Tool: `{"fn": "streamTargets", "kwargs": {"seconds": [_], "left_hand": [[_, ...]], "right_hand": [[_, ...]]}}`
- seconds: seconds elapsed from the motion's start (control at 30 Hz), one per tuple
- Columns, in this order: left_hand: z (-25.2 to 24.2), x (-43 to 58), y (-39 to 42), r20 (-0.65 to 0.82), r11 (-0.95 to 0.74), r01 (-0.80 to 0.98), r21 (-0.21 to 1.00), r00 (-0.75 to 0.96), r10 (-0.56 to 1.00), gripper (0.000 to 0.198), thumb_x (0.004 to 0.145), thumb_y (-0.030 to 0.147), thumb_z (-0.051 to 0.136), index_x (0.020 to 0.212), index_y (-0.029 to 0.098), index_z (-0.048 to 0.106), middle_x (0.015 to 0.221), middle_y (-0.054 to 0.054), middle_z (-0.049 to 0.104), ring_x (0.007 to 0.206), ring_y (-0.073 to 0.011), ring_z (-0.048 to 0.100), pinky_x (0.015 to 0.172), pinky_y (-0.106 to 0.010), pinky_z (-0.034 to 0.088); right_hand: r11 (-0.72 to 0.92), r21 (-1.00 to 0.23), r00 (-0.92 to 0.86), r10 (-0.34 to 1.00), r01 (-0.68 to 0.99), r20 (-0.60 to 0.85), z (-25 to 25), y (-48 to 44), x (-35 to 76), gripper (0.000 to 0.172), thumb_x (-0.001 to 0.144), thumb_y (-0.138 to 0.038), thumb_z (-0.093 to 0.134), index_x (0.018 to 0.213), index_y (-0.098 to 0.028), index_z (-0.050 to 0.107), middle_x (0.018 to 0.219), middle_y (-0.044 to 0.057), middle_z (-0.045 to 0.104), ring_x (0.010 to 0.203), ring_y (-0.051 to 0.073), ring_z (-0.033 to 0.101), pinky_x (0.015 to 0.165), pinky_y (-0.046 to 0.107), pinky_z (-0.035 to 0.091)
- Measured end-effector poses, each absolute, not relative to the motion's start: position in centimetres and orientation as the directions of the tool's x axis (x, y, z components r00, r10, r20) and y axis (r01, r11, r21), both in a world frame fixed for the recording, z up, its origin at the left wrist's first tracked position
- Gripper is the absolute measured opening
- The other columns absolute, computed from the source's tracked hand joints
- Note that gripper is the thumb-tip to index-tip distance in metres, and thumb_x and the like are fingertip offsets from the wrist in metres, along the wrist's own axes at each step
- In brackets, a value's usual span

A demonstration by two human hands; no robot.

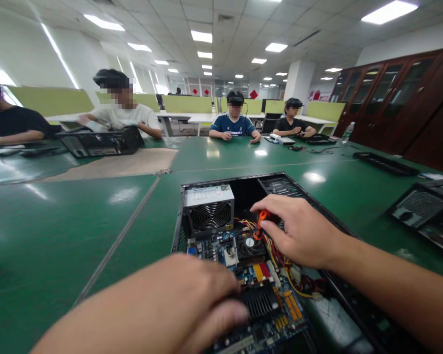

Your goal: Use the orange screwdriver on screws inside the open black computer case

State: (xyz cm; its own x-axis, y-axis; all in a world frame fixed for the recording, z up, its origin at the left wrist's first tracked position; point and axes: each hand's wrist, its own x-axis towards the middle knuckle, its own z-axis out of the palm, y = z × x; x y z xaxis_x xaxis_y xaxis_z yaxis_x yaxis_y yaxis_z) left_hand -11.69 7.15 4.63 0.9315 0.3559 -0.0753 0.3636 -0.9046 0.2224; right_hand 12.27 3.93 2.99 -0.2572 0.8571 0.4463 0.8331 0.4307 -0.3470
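An open black computer case [221, 186] lies on the green table [77, 231] in front of me. Inside are a grey power supply with a fan [209, 208], a blue motherboard [266, 300] and a bundle of red and yellow wires [286, 268]. My right hand [299, 228] reaches in from the right, fingers pinched on a small orange-handled tool [262, 218] above the board. My left hand [184, 300] rests on the case's near left corner, fingers curled over a black heatsink [260, 301]; what it grips, if anything, is hidden.
Several other people sit around the far side of the tables. One at the left works on another open case [99, 142]. A black case panel [424, 209] and a keyboard [386, 163] lie at the right. Dark wooden cabinets [402, 98] line the right wall.
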Motion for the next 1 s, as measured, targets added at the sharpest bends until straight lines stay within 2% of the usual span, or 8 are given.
{"fn": "streamTargets", "kwargs": {"seconds": [0.1, 0.17, 0.23, 0.3, 0.4, 0.6, 0.8, 1.0], "left_hand": [[6.0, -9.0, 12.7, -0.23, -0.872, 0.489, -0.031, 0.845, 0.483, 0.028, 0.092, 0.044, 0.057, 0.1, 0.022, 0.072, 0.095, -0.007, 0.074, 0.084, -0.0258, 0.069, 0.073, -0.035, 0.051], [5.5, -6.4, 15.2, -0.316, -0.88, 0.462, -0.109, 0.823, 0.471, 0.042, 0.08, 0.051, 0.07, 0.106, 0.018, 0.071, 0.103, -0.012, 0.074, 0.09, -0.0303, 0.069, 0.077, -0.037, 0.052], [3.8, -4.0, 16.2, -0.371, -0.9, 0.427, -0.092, 0.824, 0.428, 0.065, 0.067, 0.062, 0.078, 0.113, 0.017, 0.07, 0.106, -0.015, 0.073, 0.091, -0.0322, 0.069, 0.078, -0.038, 0.053], [1.7, -2.2, 16.2, -0.387, -0.909, 0.411, -0.065, 0.83, 0.402, 0.075, 0.057, 0.069, 0.08, 0.114, 0.019, 0.07, 0.104, -0.013, 0.074, 0.091, -0.0314, 0.069, 0.079, -0.037, 0.054], [-0.4, -0.7, 15.5, -0.388, -0.926, 0.366, -0.092, 0.843, 0.372, 0.066, 0.06, 0.063, 0.08, 0.112, 0.023, 0.071, 0.101, -0.01, 0.074, 0.094, -0.0297, 0.069, 0.081, -0.034, 0.054], [0.2, -1.3, 16.0, -0.427, -0.91, 0.303, -0.283, 0.81, 0.402, 0.065, 0.057, 0.065, 0.08, 0.101, 0.018, 0.074, 0.096, -0.014, 0.074, 0.087, -0.0352, 0.07, 0.077, -0.042, 0.057], [0.3, -2.3, 16.1, -0.432, -0.913, 0.348, -0.214, 0.805, 0.408, 0.069, 0.055, 0.067, 0.081, 0.103, 0.018, 0.073, 0.098, -0.012, 0.075, 0.088, -0.0333, 0.072, 0.079, -0.039, 0.058], [0.5, -2.6, 15.7, -0.46, -0.888, 0.399, -0.228, 0.76, 0.459, 0.081, 0.05, 0.069, 0.084, 0.113, 0.021, 0.07, 0.107, -0.012, 0.074, 0.096, -0.034, 0.071, 0.086, -0.039, 0.056]], "right_hand": [[0.373, -0.317, -0.22, 0.877, 0.872, 0.427, 3.5, 3.6, 12.3, 0.026, 0.086, -0.013, 0.055, 0.109, -0.015, 0.068, 0.104, 0.005, 0.069, 0.096, 0.02, 0.063, 0.089, 0.035, 0.05], [0.339, -0.312, -0.208, 0.899, 0.888, 0.385, 3.8, 3.3, 12.2, 0.025, 0.086, -0.014, 0.056, 0.107, -0.018, 0.069, 0.102, 0.003, 0.069, 0.094, 0.02, 0.063, 0.088, 0.036, 0.049], [0.321, -0.318, -0.206, 0.915, 0.892, 0.347, 4.0, 2.9, 12.1, 0.023, 0.086, -0.013, 0.055, 0.104, -0.019, 0.069, 0.1, 0.002, 0.069, 0.092, 0.02, 0.063, 0.086, 0.036, 0.049], [0.32, -0.327, -0.211, 0.921, 0.889, 0.327, 4.0, 2.8, 12.0, 0.023, 0.086, -0.012, 0.055, 0.103, -0.019, 0.069, 0.099, 0.002, 0.069, 0.09, 0.019, 0.063, 0.085, 0.035, 0.049], [0.337, -0.347, -0.231, 0.921, 0.875, 0.313, 3.9, 2.7, 11.7, 0.024, 0.086, -0.011, 0.054, 0.104, -0.017, 0.069, 0.1, 0.002, 0.068, 0.09, 0.018, 0.063, 0.084, 0.034, 0.049], [0.368, -0.398, -0.263, 0.919, 0.84, 0.295, 3.6, 2.8, 11.3, 0.023, 0.086, -0.011, 0.057, 0.104, -0.017, 0.07, 0.101, 0.003, 0.069, 0.093, 0.018, 0.063, 0.087, 0.034, 0.048], [0.386, -0.412, -0.301, 0.918, 0.826, 0.257, 2.6, 3.2, 11.2, 0.026, 0.085, -0.009, 0.057, 0.105, -0.019, 0.069, 0.101, 0.002, 0.069, 0.094, 0.018, 0.063, 0.087, 0.033, 0.048], [0.42, -0.408, -0.334, 0.904, 0.81, 0.268, 1.6, 3.6, 11.3, 0.028, 0.085, -0.01, 0.057, 0.109, -0.019, 0.069, 0.106, 0.004, 0.069, 0.098, 0.019, 0.063, 0.09, 0.033, 0.048]]}}
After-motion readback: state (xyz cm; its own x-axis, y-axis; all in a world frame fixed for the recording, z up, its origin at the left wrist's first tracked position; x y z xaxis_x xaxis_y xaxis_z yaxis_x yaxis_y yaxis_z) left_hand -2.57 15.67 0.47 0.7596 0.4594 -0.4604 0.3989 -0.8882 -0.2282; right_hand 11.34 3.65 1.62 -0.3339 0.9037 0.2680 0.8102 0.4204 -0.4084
